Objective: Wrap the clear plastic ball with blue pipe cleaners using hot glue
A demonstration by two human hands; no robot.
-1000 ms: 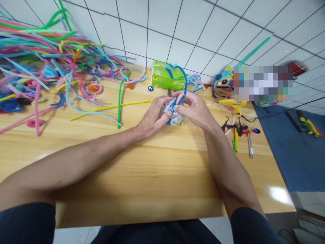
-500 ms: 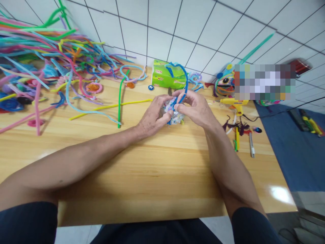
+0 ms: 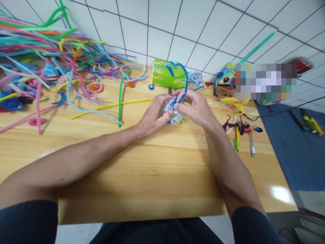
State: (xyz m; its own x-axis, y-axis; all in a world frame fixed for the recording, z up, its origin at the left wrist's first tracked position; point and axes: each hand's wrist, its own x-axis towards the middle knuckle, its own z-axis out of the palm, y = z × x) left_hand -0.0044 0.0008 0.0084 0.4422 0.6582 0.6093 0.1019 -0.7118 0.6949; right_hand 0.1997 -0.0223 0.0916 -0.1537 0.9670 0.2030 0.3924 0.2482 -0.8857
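My left hand [image 3: 155, 115] is closed around the side of a small clear, shiny bundle [image 3: 177, 117] flecked with blue and pink; what it is made of cannot be made out. A blue pipe cleaner [image 3: 187, 78] arches up from the bundle, its far end bent over. With thumb and forefinger, my right hand [image 3: 194, 107] pinches this pipe cleaner close to the bundle. Both hands meet above the wooden table [image 3: 142, 176], and the fingers hide part of the bundle. Behind them stands a green packet [image 3: 164, 77], with a dark blue button [image 3: 151, 87] beside it.
A heap of coloured pipe cleaners [image 3: 50, 47] spreads over the left back. Green [image 3: 120, 101] and yellow pipe cleaners [image 3: 101, 111] lie nearer. To the right are a yellow glue gun [image 3: 238, 105] with a cord, a utility knife [image 3: 252, 145] and a colourful mask-like craft [image 3: 224, 83]. White tiles back the table.
Hardly anything differs. Both hands keep their hold on the bundle and the blue pipe cleaner, and the whole view has shifted very slightly.
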